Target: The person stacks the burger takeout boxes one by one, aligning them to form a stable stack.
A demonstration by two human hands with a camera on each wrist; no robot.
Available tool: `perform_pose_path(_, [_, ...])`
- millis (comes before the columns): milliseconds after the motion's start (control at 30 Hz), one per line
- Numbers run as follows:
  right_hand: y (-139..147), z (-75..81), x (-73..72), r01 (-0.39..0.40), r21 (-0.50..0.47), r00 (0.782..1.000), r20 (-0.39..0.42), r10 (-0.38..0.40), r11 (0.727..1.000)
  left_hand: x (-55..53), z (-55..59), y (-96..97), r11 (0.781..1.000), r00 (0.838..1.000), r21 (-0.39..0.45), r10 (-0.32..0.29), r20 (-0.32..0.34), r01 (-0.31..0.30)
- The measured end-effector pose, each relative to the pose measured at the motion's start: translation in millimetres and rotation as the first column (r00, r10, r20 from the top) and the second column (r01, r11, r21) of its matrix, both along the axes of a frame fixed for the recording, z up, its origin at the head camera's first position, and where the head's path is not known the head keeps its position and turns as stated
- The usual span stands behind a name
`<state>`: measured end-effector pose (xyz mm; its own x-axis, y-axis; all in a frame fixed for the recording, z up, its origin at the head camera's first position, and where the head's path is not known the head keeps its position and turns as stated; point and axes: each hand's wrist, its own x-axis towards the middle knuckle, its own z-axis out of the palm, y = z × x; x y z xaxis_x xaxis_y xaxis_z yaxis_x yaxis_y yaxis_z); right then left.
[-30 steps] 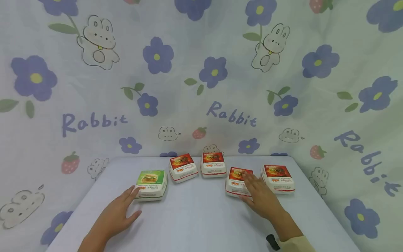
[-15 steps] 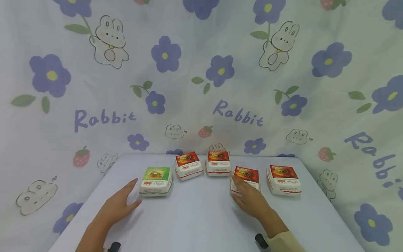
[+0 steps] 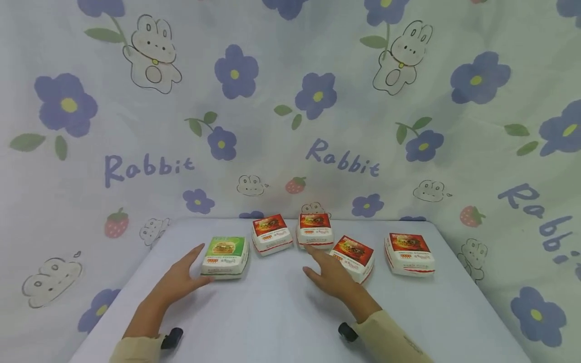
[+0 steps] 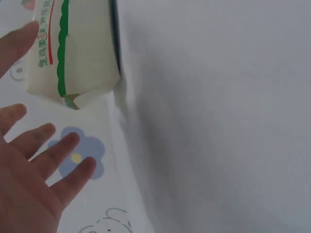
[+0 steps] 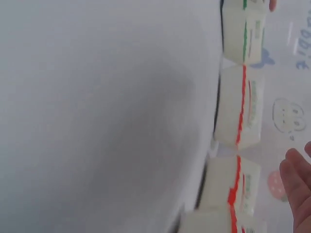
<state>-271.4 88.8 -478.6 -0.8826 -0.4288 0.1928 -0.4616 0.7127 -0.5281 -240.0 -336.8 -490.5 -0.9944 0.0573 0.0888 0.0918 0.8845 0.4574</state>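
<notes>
In the head view, my left hand (image 3: 179,280) is beside the green-topped burger box (image 3: 224,258), fingers spread at its left side and thumb at its front corner. The left wrist view shows this left hand (image 4: 29,179) with straight fingers and the white side of the burger box (image 4: 90,48). My right hand (image 3: 333,277) reaches in front of a red-topped burger box (image 3: 354,252), covering its lower left part. Its fingertips overlap the front of another red-topped box (image 3: 315,233) behind. In the right wrist view, the right hand (image 5: 299,182) has extended fingers and holds nothing.
Another red-topped box (image 3: 272,234) sits at the back, just right of the green one. One more red-topped box (image 3: 410,254) stands at the right. All rest on a white-covered table (image 3: 272,317), with a rabbit-and-flower printed curtain (image 3: 268,136) behind.
My right hand has moved left off the top of the nearer red-topped box, which has turned slightly clockwise. My left hand lifted from the green-topped box, then moved right to its side again.
</notes>
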Motion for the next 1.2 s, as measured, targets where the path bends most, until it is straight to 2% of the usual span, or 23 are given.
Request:
perform_pose_path(167, [-42, -8.5, -23.1, -0.036, -0.138, 0.989, 0.135, 0.055, 0.99, -5.3, 2.6, -7.5, 0.998, 0.999, 0.052, 0.026, 0.031, -0.028])
perform_pose_path(300, [-60, -15.0, -33.4, -0.045, -0.216, 0.971, 0.22, 0.094, 0.975, -5.4, 0.7, -5.5, 0.996, 0.999, 0.081, 0.03, 0.042, -0.033])
perform_pose_path(400, [-70, -17.6, -41.8, -0.019, -0.248, 0.947, 0.306, 0.097, 0.969, -7.9, 1.7, -4.9, 0.996, 1.0, 0.086, 0.008, 0.031, -0.01])
perform_pose_path(500, [-80, -18.1, -51.2, 0.003, -0.256, 0.934, 0.347, 0.089, 0.967, -11.3, 4.0, -5.6, 0.994, 1.0, 0.105, -0.024, 0.021, 0.021])
perform_pose_path(567, [-86, -17.1, -57.7, 0.01, -0.255, 0.933, 0.35, 0.083, 0.967, -12.7, 5.5, -6.6, 0.993, 0.999, 0.111, -0.034, 0.018, 0.032])
perform_pose_path(700, [-94, -15.2, -71.8, 0.021, -0.23, 0.948, 0.313, 0.054, 0.973, -13.1, 6.5, -4.9, 0.994, 0.998, 0.102, -0.037, 0.051, 0.031])
perform_pose_path(900, [-92, -20.5, -91.0, 0.05, -0.142, 0.969, 0.246, -0.014, 0.989, -7.1, 4.7, 5.6, 0.997, 0.996, 0.076, -0.039, 0.084, 0.032])
perform_pose_path(1033, [-87, -25.9, -101.8, 0.071, -0.101, 0.977, 0.209, -0.048, 0.992, -5.8, -1.8, 9.0, 0.996, 0.998, 0.082, -0.046, 0.05, 0.042])
perform_pose_path(1200, [-81, -27.4, -110.8, 0.121, -0.121, 0.972, 0.218, -0.093, 0.985, -13.8, -14.0, 14.8, 0.992, 0.998, 0.11, -0.062, 0.02, 0.059])
